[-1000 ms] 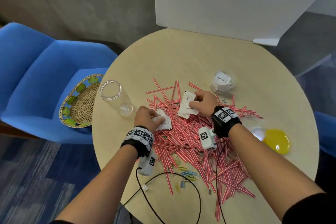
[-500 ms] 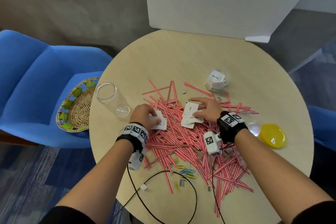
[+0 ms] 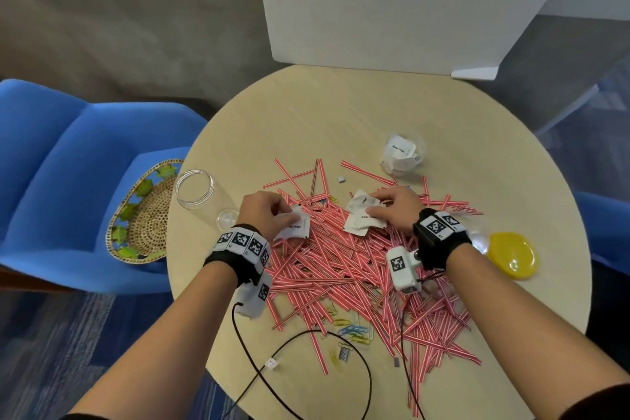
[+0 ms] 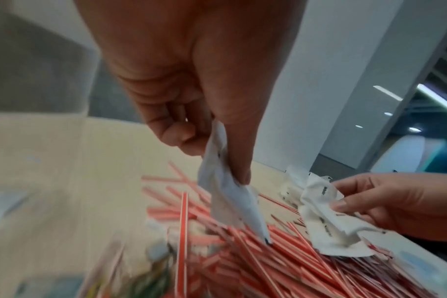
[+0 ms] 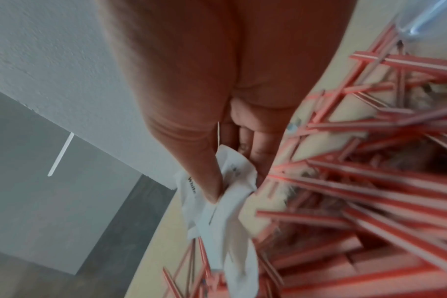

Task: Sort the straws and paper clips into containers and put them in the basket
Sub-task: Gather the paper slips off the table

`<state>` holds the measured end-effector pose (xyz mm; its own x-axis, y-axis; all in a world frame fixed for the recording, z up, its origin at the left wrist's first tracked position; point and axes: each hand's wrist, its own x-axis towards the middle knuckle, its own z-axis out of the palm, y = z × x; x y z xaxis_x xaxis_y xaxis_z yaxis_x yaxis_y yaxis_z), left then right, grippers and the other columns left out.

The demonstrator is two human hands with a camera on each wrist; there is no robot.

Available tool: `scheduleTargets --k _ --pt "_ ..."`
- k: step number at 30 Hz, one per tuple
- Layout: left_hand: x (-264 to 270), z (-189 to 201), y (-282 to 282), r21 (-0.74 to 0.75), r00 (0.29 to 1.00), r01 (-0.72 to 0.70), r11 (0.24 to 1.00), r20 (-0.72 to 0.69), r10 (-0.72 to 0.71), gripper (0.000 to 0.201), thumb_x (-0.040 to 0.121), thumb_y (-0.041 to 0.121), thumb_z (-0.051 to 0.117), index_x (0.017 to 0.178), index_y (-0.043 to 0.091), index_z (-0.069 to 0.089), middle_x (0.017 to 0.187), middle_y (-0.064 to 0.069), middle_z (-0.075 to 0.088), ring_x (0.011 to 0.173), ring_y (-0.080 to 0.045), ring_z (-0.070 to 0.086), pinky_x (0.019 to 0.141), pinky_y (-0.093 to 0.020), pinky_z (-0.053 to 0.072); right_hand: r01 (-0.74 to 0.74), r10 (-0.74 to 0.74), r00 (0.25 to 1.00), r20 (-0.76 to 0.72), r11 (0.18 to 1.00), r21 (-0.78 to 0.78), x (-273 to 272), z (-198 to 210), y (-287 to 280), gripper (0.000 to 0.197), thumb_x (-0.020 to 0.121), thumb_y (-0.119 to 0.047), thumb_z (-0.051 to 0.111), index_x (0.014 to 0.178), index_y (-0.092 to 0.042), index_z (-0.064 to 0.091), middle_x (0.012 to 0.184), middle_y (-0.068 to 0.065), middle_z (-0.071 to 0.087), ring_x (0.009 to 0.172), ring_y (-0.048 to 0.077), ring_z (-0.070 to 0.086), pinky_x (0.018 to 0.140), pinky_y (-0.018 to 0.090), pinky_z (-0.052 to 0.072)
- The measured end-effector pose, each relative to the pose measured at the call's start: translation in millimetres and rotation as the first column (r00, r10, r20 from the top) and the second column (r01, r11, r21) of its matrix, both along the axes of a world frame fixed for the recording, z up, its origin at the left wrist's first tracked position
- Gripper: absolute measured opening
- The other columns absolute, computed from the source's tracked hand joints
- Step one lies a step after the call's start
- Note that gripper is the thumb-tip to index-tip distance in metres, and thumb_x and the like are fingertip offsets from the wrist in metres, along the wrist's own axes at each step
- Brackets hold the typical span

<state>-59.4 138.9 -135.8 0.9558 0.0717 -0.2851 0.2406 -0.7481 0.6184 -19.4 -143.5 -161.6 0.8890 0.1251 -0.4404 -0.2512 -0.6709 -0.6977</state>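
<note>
Paper clips in several colours lie at the near edge of the table, beside black cables. Behind them the red-and-white straws cover the middle of the table in a loose heap. Over this heap the left hand pinches white packets between thumb and fingers, and the right hand pinches a crumpled bunch of packets in the same way. An empty clear jar lies on its side left of the heap. A yellow lid lies at the right. A woven basket rests on the blue chair left of the table. Farther back, a clear container holds more packets.
</note>
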Motion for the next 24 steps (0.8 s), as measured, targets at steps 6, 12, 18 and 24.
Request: scheduleTargets --k 6,12,18,24 --pt "32 41 -3 0.328 0.99 0.136 0.935 -0.021 -0.137 0.048 0.073 0.03 0.083 0.117 0.025 0.064 0.094 -0.004 0.07 0.085 -0.02 0.065 0.078 -0.032 0.056 0.179 -0.179 0.956 0.234 0.984 0.019 27 41 -31 0.029 0.085 -0.016 0.075 0.113 -0.013 0.072 0.102 -0.004 0.069 0.087 0.011 0.063 0.076 0.019 0.046" --pt "60 63 -26 0.268 0.976 0.16 0.95 0.101 -0.193 0.025 0.077 0.036 0.078 0.095 0.019 0.076 0.087 0.001 0.073 0.076 -0.014 0.063 0.067 -0.021 0.044 0.161 -0.1 0.921 0.376 0.978 -0.134 75 63 -56 0.023 0.085 -0.013 0.071 0.107 -0.011 0.075 0.1 0.003 0.074 0.095 0.018 0.066 0.092 0.03 0.051" --pt "86 59 -63 -0.249 0.983 0.13 0.96 0.159 -0.092 0.027 0.075 0.031 0.083 0.097 0.017 0.076 0.082 0.002 0.074 0.056 -0.012 0.066 0.055 -0.022 0.053 0.272 -0.252 0.887 0.387 0.962 0.001 111 51 -67 0.027 0.084 -0.012 0.072 0.111 -0.01 0.072 0.098 0.002 0.069 0.09 0.018 0.064 0.085 0.024 0.049" --pt "112 43 -97 -0.409 0.993 0.071 0.91 0.117 -0.025 0.033 0.081 0.018 0.078 0.113 0.018 0.068 0.086 -0.005 0.071 0.055 -0.022 0.069 0.052 -0.031 0.057 0.05 0.016 0.962 0.274 0.971 -0.232 116 38 -58 0.052 0.076 -0.012 0.079 0.123 -0.027 0.063 0.096 0.003 0.065 0.085 0.018 0.062 0.082 0.025 0.05"
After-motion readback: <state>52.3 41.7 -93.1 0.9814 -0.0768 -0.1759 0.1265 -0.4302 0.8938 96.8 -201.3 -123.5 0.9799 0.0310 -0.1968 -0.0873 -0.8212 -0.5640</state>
